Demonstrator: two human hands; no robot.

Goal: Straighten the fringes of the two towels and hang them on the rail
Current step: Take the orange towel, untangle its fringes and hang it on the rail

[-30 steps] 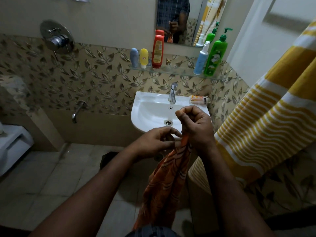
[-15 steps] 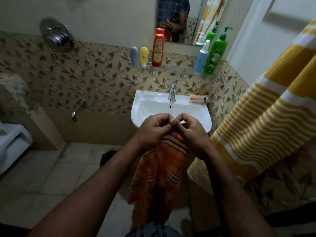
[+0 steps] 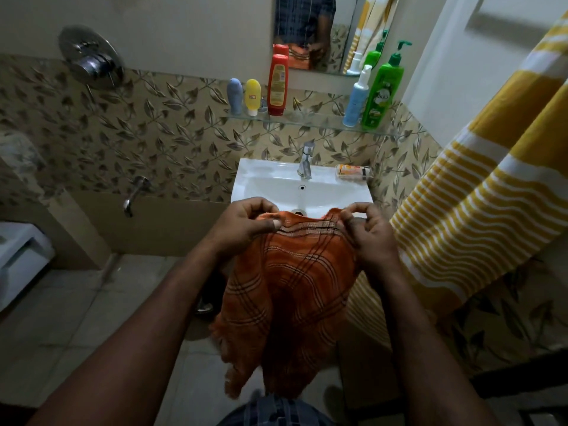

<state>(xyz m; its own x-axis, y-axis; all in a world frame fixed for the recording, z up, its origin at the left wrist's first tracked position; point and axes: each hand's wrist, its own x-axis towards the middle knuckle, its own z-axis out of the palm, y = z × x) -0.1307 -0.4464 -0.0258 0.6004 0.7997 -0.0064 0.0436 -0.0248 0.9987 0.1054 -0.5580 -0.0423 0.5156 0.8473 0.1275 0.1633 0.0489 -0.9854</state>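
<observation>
In front of the white ceramic washbasin, the fingertips of the right hand were curled in a pinch on one top corner of the orange cotton towel with dark checked lines. The left hand gripped the other corner, its thumb laid flat on the cloth and its fingers folded behind the edge. Between the two hands the top hem was drawn out wide and nearly level, lying across the basin's near rim as the head camera saw it, with short threads showing along it near the right hand. The rest of the towel hung loose between the forearms, creased in the middle. Its lower edge looked ragged and uneven, though that end was too dark to read well.

To the right, apart from the hands, a yellow-and-white striped towel hung in a long slant from something above the frame. Whether it sat on a rail could not be told, and its fringe was not in view. No rail showed anywhere.

By my judgement the task was in its early half. The orange towel was being spread so its fringe could be straightened, and it was not yet hung. The striped towel's state was uncertain, so at least one hanging, and probably some fringe work, remained.
</observation>
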